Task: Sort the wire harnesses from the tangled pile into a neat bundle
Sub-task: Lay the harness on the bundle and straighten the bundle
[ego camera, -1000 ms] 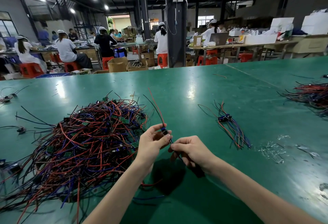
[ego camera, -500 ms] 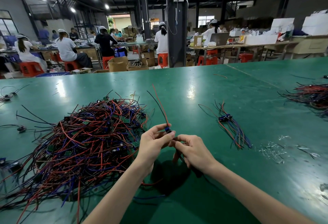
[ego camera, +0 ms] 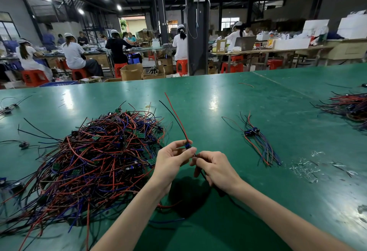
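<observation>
Single wire harness [ego camera: 187, 146] held up over the green worktop [ego camera: 218, 107], small blue plug pinched between thumb and fingertips of the left hand [ego camera: 171, 161], red and black leads poking up and away. Right hand [ego camera: 215, 168] just beside it, fingers curled round the black lead trailing down from the plug. Big tangled pile [ego camera: 95, 155] of red, blue and black wire sitting just left of the hands. Small sorted bundle [ego camera: 256, 141] lying off to the right, well apart. Another heap [ego camera: 349, 105] way out at the far right edge.
</observation>
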Demonstrator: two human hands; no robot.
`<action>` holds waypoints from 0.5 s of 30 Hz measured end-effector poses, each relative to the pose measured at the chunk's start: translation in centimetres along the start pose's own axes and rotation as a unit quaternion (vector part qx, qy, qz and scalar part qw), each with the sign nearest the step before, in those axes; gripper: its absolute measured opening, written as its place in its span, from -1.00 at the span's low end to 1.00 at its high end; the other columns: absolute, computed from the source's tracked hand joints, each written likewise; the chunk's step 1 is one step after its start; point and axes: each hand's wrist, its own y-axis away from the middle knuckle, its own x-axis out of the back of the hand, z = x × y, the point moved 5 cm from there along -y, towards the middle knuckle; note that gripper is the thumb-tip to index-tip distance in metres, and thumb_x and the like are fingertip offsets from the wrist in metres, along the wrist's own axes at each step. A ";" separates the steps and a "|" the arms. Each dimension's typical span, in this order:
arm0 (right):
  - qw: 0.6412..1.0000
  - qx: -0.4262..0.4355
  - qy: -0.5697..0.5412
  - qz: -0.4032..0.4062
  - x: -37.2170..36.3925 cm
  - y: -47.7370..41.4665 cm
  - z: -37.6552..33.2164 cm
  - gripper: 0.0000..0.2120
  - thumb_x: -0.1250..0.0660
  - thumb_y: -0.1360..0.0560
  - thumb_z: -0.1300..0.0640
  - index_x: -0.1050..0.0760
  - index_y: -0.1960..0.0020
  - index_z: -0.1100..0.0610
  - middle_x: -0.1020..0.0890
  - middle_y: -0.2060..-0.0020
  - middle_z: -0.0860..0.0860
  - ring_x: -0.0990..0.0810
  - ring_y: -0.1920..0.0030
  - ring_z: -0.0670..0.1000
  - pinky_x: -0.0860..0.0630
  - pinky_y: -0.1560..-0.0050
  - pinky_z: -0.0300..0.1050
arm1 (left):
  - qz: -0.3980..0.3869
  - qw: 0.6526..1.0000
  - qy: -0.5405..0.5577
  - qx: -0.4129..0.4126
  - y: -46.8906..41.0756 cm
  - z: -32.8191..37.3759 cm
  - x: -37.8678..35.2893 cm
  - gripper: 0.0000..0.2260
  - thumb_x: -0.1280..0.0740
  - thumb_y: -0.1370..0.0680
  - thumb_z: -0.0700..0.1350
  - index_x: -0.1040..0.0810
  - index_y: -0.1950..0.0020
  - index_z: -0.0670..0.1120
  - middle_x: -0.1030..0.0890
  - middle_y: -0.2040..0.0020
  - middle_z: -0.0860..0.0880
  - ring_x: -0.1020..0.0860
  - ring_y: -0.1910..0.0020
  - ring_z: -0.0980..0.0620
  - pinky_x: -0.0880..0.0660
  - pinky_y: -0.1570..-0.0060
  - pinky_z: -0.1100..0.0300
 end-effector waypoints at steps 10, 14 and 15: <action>0.993 0.019 0.117 -0.012 -0.5 0.0 -0.1 -0.70 -0.15 -0.62 0.19 -0.51 0.20 0.32 -0.52 0.52 -0.05 -0.38 0.56 -0.15 -0.31 0.42 -0.29 | -0.014 1.000 -0.008 0.000 0.1 -0.3 -0.1 -0.76 -0.35 -0.46 -0.42 -0.56 -0.04 -0.15 -0.66 0.27 -0.09 -0.62 0.29 0.10 -0.56 0.16 0.31; 0.989 0.044 0.143 -0.005 -0.3 0.3 -0.9 -0.70 -0.13 -0.62 0.17 -0.51 0.15 0.32 -0.49 0.50 -0.04 -0.45 0.45 -0.03 -0.39 0.32 -0.15 | -0.010 0.999 -0.014 -0.029 0.1 -0.1 -0.2 -0.75 -0.37 -0.45 -0.42 -0.58 -0.01 -0.13 -0.65 0.34 -0.02 -0.62 0.27 0.10 -0.56 0.13 0.31; 0.988 0.046 0.151 -0.006 -0.3 0.3 -0.9 -0.70 -0.13 -0.62 0.16 -0.51 0.14 0.31 -0.49 0.50 -0.04 -0.46 0.44 -0.01 -0.40 0.31 -0.11 | -0.009 0.999 -0.018 -0.034 0.1 0.0 -0.3 -0.75 -0.38 -0.44 -0.42 -0.58 0.00 -0.12 -0.65 0.35 -0.01 -0.61 0.29 0.11 -0.56 0.16 0.32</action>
